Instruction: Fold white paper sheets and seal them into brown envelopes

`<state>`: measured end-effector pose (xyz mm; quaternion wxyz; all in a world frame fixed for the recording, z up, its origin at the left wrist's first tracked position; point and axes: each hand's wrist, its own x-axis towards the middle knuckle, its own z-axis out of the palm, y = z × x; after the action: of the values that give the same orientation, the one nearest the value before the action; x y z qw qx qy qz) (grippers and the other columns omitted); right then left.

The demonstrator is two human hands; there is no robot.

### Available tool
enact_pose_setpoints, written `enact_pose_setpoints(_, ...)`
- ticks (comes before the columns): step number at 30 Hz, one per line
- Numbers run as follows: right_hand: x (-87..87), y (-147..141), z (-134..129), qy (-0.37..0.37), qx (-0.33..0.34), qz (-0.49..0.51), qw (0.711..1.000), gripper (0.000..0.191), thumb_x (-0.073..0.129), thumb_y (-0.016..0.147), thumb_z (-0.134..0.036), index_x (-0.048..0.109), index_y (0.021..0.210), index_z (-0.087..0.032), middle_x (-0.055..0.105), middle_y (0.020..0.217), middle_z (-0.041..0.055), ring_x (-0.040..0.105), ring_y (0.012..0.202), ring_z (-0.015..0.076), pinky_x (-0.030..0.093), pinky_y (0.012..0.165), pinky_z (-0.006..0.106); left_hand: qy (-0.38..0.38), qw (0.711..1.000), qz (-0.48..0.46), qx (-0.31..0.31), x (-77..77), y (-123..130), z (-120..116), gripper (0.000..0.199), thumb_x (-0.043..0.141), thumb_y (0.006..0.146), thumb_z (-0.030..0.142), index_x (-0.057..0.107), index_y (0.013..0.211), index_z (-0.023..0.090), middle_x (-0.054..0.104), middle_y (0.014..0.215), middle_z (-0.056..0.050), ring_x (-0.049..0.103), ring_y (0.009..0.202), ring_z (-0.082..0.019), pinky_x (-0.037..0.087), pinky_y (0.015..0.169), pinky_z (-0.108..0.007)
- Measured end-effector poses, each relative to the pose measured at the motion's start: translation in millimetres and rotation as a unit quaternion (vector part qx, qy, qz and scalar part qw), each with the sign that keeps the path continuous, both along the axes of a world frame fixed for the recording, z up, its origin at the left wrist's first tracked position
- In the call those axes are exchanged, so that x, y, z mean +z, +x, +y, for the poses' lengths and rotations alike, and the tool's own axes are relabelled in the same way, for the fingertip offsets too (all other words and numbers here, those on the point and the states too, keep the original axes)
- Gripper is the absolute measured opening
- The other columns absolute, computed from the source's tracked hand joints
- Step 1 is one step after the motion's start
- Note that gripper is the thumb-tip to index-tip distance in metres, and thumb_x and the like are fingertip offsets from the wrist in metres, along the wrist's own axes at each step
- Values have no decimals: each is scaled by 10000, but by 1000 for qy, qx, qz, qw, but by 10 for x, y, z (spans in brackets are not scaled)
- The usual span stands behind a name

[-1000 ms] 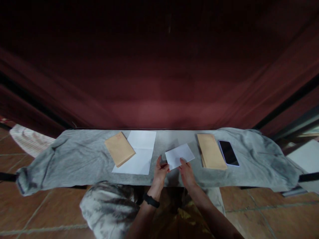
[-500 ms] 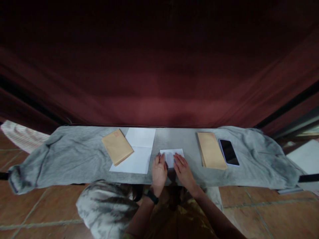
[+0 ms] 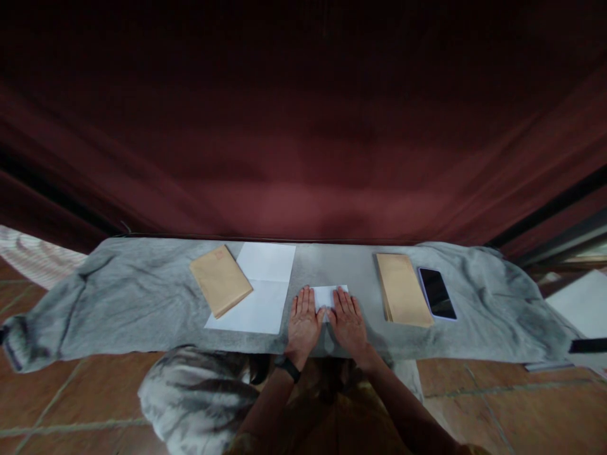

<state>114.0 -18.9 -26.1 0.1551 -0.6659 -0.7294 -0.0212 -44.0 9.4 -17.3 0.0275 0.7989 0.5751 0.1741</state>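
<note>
Both hands are laid flat, fingers stretched out, on a small folded paper [image 3: 327, 295]; nothing is gripped. Left hand [image 3: 302, 319] covers its left edge, right hand [image 3: 348, 318] its right edge. Left of the paper lies a white sheet [image 3: 265, 291], right of it a brown envelope [image 3: 402, 287].

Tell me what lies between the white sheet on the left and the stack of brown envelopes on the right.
In the head view, the folded white paper lies there, with the left hand and right hand pressed flat on it.
</note>
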Motion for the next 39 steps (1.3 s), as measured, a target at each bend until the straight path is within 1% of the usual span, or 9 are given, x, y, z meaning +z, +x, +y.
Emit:
enact_pose_setpoints(6,66,-32,41,14,-20,6,1000,519,354,1046,-278,423,1512,-61,418,1568,188,393,1458,296,289,1200,530,18,1000,-10,-14,-7,-61,-25,572,375,1022,348,393,1525,76,414,1573,-175,354,1488,-281,327,1211,-480)
enact_pose_setpoints(14,135,-227,92,-18,68,6,997,489,349,1057,-325,440,1521,-201,389,1605,70,365,1476,266,266,1214,517,26,996,-75,-41,40,-285,-54,469,394,984,212,536,1429,171,567,1473,-116,503,1387,-245,416,1161,-473)
enact_pose_setpoints(16,119,-236,81,-21,64,6,998,497,365,1054,-347,433,1524,-205,371,1614,70,362,1478,271,265,1212,525,46,993,-112,-3,110,-524,-11,430,401,986,222,582,1375,192,581,1455,-113,521,1362,-256,425,1150,-477)
enact_pose_setpoints(19,105,-236,77,-21,55,13,998,498,385,1047,-347,433,1524,-214,369,1614,72,370,1473,269,261,1213,525,59,979,-155,119,247,-1035,147,416,414,976,248,588,1347,176,583,1423,-150,524,1341,-286,425,1130,-472)
enact_pose_setpoints(22,90,-240,84,-17,50,25,998,497,391,1043,-343,438,1522,-220,385,1606,77,385,1464,275,260,1209,534,26,939,-168,300,349,-1565,349,452,478,942,316,540,1365,167,563,1411,-154,514,1320,-294,411,1112,-459)
enact_pose_setpoints(25,71,-243,90,-14,50,34,998,498,393,1042,-340,433,1525,-225,403,1596,85,393,1460,277,267,1203,544,-11,902,-137,410,367,-1916,496,629,572,875,430,480,1368,50,588,1292,-242,521,1246,-394,393,1051,-550)
enact_pose_setpoints(29,81,-242,89,-14,52,40,998,490,406,1040,-343,447,1515,-229,412,1592,79,394,1459,274,267,1205,539,-52,896,-54,438,329,-2084,605,752,667,799,499,466,1349,26,594,1244,-281,537,1188,-417,396,997,-514)
enact_pose_setpoints(32,118,-244,86,-15,53,42,998,486,417,1036,-331,458,1507,-222,423,1585,84,402,1453,272,263,1208,532,-72,891,-42,446,343,-2157,671,609,688,774,503,559,1201,89,647,1166,-248,564,1159,-405,422,943,-482)
enact_pose_setpoints(39,159,-256,85,-7,48,45,998,474,441,1022,-300,492,1484,-208,432,1578,95,426,1435,276,264,1206,527,-103,878,-192,427,491,-2350,729,329,736,671,385,584,889,192,695,824,-98,680,874,-327,485,703,-364)
